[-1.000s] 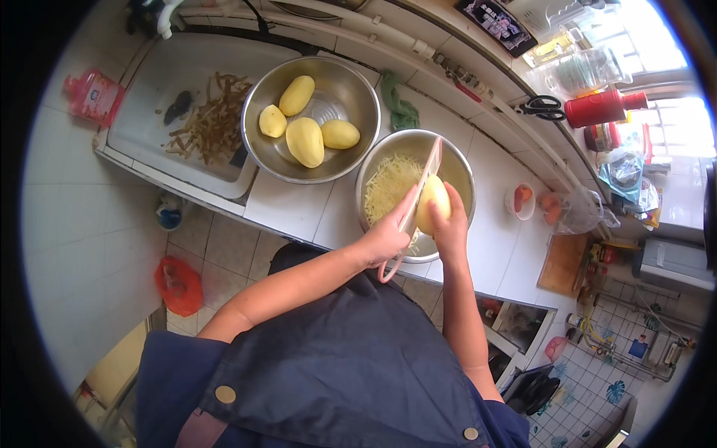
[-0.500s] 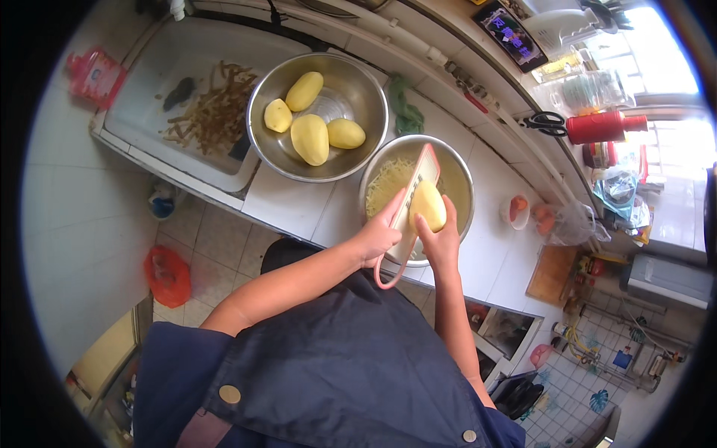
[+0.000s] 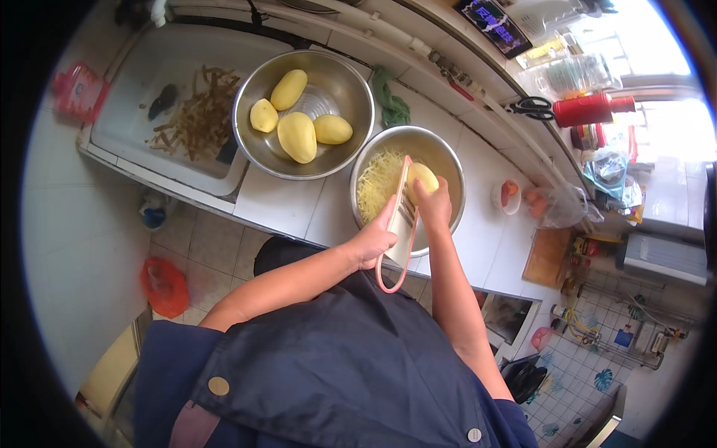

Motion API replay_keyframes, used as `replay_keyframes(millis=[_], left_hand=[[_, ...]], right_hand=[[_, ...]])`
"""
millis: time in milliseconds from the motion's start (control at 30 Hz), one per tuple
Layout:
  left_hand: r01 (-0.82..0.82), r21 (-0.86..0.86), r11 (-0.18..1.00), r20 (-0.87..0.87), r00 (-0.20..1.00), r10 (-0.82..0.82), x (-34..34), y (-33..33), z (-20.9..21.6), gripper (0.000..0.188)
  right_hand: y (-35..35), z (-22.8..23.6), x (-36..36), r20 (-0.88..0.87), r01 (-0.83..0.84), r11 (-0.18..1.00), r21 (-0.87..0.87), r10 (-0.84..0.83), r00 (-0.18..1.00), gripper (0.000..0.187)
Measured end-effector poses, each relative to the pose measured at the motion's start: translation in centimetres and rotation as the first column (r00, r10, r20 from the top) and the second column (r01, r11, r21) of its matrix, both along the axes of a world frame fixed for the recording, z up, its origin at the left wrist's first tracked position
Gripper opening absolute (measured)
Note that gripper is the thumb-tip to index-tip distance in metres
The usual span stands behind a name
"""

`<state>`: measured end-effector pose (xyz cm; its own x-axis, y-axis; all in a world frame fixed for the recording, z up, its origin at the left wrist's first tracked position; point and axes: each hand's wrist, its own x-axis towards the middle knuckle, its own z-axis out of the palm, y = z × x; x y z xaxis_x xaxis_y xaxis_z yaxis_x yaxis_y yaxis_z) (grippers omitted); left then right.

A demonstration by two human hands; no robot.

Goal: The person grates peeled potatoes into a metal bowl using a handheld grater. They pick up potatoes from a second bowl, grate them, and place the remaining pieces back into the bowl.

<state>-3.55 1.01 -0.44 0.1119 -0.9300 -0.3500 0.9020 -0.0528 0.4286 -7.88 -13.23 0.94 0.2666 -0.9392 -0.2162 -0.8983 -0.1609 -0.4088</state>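
Observation:
A grater with a pink rim and a looped handle (image 3: 404, 231) leans into a steel bowl (image 3: 458, 181). Wrapped round its left edge is my left hand (image 3: 376, 237), closed on it. My right hand (image 3: 434, 202) grips a peeled yellow potato (image 3: 423, 178) and presses it to the grater's far part. Pale potato shreds (image 3: 379, 184) lie in the bowl, left of the grater. To the left, a larger steel basin (image 3: 334, 158) holds several peeled potatoes (image 3: 298, 137).
Brown peelings (image 3: 200, 119) lie in the sink (image 3: 127, 138) at the far left. A green cloth (image 3: 390, 97) rests behind the bowls. Right of the bowl stand a small white cup (image 3: 506, 197) and a wooden board (image 3: 549, 257). Scissors (image 3: 532, 108) hang over the ledge.
My right hand has pushed the potato away from me along the grater toward its far end. The grater has turned more edge-on, and more shreds show in the bowl.

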Motion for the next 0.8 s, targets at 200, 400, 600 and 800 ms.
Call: replay_keyframes(millis=[200,400,600,800], left_hand=[[0.022,-0.048,0.999,0.032,0.999,-0.021,0.7,0.1,1.1,0.093],[-0.098,-0.083,0.992,0.059,0.993,0.103,2.7,-0.2,0.7,0.091],[-0.132,-0.099,0.986,0.077,0.987,0.14,2.7,-0.1,1.1,0.086],[-0.141,-0.095,0.985,0.088,0.985,0.149,1.8,-0.1,1.4,0.086]], right_hand=[[-5.7,-1.1,-2.5,0.506,0.097,0.949,0.3,-0.245,0.827,0.042],[-1.6,2.5,-6.9,0.614,-0.107,0.811,0.576,-0.342,0.711,0.045],[6.0,3.1,-7.7,0.578,-0.162,0.625,0.764,-0.55,0.603,0.042],[7.5,2.2,-7.7,0.453,-0.288,0.958,0.002,0.255,0.854,0.08]])
